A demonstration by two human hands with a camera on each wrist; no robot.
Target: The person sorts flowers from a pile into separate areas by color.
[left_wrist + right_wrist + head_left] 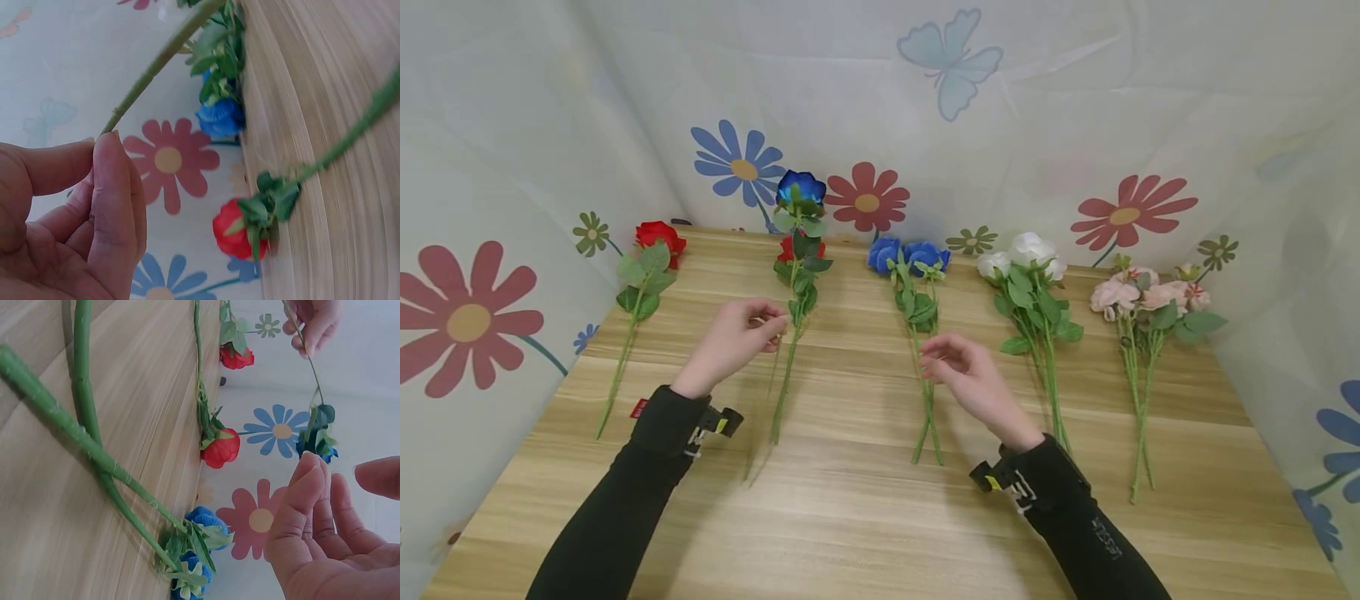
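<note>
My left hand (pixel 733 337) pinches the thin green stem (pixel 159 59) of a blue rose (pixel 801 190) between thumb and fingertips. That rose is raised, its bloom pointing toward the back curtain. In the head view it overlaps a red rose (pixel 792 247) that lies on the table. My right hand (pixel 966 379) holds nothing; its fingers are loosely bent, with a gap between thumb and fingertips in the right wrist view. It hovers over the crossed stems (pixel 94 440) of two blue roses (pixel 904 257) lying on the table.
A single red rose (pixel 658 242) lies at the left of the wooden table (pixel 850 533). To the right are white roses (pixel 1030 254) and a bunch of pale pink flowers (pixel 1150 296). A flower-printed curtain (pixel 1037 142) hangs along the back and sides.
</note>
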